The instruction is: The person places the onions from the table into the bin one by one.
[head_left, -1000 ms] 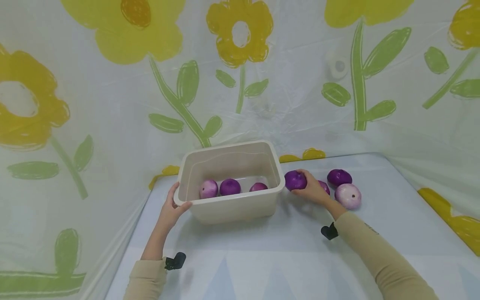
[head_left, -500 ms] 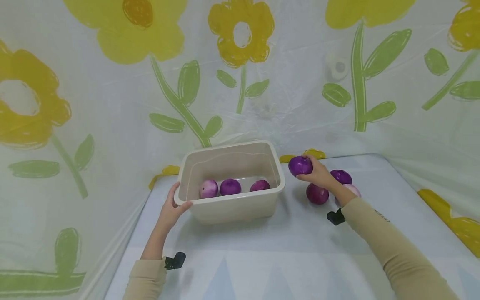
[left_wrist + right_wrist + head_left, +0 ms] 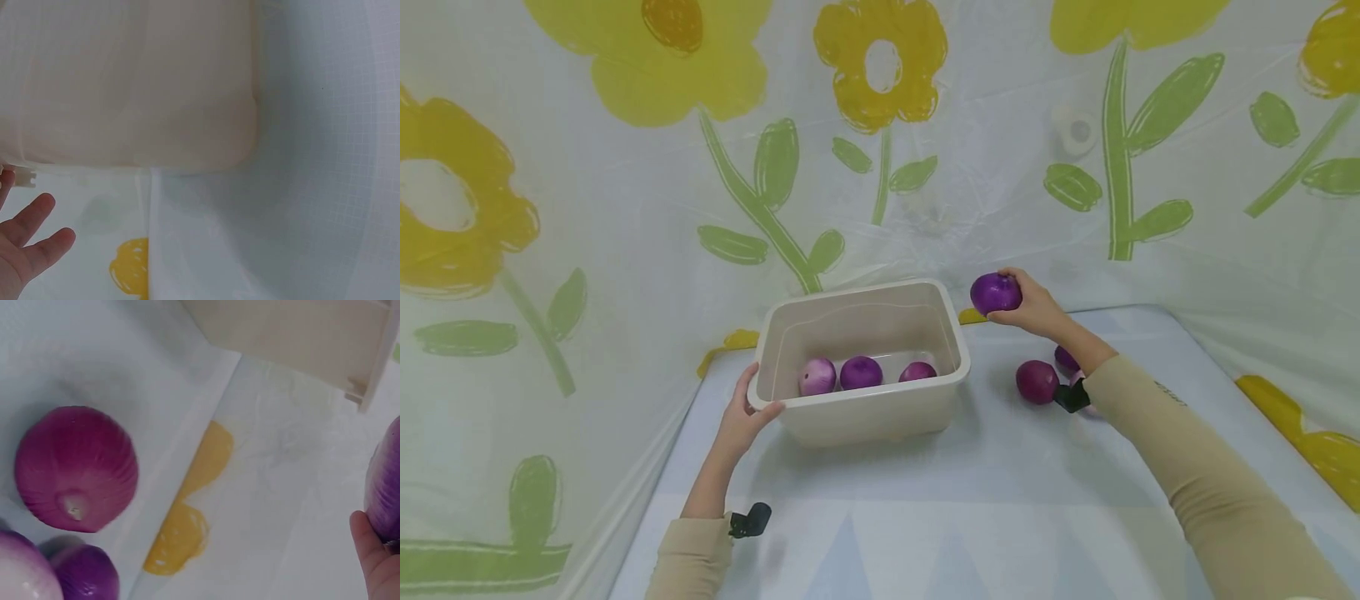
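A beige plastic bin [image 3: 872, 421] stands on the table with three red onions in it: a pale one [image 3: 817, 378], a dark one [image 3: 861, 373] and one partly behind the front wall [image 3: 917, 372]. My left hand [image 3: 741, 427] holds the bin's front left corner, thumb over the rim; other fingers [image 3: 47, 247] spread below it in the left wrist view. Raised to the right of the bin, my right hand [image 3: 1037, 311] grips a dark purple onion [image 3: 995, 294] between thumb and fingers. In the right wrist view only an edge of this onion [image 3: 386, 487] shows.
On the table right of the bin lie a reddish onion [image 3: 76, 469], a dark purple one [image 3: 87, 575] and a pale one [image 3: 25, 569], the last two partly hidden by my right arm in the head view. A flower-printed cloth [image 3: 985, 208] hangs behind the table.
My right hand has lifted the dark purple onion from beside the bin up above rim height. The reddish onion it partly covered now shows. My left hand and the bin have stayed put.
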`<state>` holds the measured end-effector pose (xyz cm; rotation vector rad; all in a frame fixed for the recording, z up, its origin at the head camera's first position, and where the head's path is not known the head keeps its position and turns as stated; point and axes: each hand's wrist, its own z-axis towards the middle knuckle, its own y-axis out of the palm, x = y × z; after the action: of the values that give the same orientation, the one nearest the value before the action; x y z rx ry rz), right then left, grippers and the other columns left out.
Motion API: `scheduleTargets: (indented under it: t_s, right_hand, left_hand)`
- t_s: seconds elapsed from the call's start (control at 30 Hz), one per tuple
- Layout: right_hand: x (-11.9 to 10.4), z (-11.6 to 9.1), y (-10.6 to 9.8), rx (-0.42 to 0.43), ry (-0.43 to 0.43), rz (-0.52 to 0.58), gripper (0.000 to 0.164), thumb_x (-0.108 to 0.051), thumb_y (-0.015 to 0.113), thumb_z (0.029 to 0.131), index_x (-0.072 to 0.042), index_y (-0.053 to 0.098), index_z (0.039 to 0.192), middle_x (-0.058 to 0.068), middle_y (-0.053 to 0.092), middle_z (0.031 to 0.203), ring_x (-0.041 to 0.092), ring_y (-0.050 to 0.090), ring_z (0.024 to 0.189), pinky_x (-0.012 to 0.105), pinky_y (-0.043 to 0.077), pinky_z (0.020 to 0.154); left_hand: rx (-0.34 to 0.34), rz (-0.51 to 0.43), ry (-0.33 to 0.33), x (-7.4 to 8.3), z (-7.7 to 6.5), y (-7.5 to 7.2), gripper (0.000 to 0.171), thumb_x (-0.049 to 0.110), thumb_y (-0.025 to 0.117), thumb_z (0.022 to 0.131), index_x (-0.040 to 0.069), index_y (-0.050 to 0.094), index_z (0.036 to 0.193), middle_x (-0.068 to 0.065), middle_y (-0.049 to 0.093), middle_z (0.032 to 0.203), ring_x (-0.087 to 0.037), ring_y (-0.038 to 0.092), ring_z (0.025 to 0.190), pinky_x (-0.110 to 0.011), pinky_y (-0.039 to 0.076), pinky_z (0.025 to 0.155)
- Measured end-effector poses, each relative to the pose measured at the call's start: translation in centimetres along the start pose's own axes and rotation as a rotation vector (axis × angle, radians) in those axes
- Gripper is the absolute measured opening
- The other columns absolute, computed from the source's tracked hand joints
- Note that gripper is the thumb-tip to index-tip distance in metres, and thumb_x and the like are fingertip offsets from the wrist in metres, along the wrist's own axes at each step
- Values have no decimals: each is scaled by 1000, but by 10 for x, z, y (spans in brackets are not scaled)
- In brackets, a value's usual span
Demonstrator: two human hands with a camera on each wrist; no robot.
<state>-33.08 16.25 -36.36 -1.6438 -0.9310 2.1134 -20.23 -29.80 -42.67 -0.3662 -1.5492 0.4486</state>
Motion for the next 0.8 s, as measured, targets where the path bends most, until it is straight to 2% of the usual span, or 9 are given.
scheduleTargets:
  t_s: [0.23,0.4,0.8]
  right_hand:
    - [-21,10,-6,-24,-6,1,77,-21,69,78,-5,23,138,24,34,138,44,41,120,57,39,96]
    - [-41,20,-7,-23,-47,-11,75,-19,69,78,-6,25,138,21,35,138,41,41,119,55,39,97]
    - [-89,40,12,-84,-87,26,77,-19,70,77,-8,26,139,17,36,138,36,41,121,50,42,96]
  left_hand:
    - [1,-8,-10,1,0,1,85,29,63,85,22,6,148,-16,16,151,-40,26,133,-55,34,100]
    - [3,7,-25,2,0,0,86,32,63,85,24,5,148,-15,15,151,-39,25,134,-56,33,100]
    - [-6,-31,-4,2,0,0,85,25,63,86,21,5,148,-16,14,152,-39,26,133,-54,32,102]
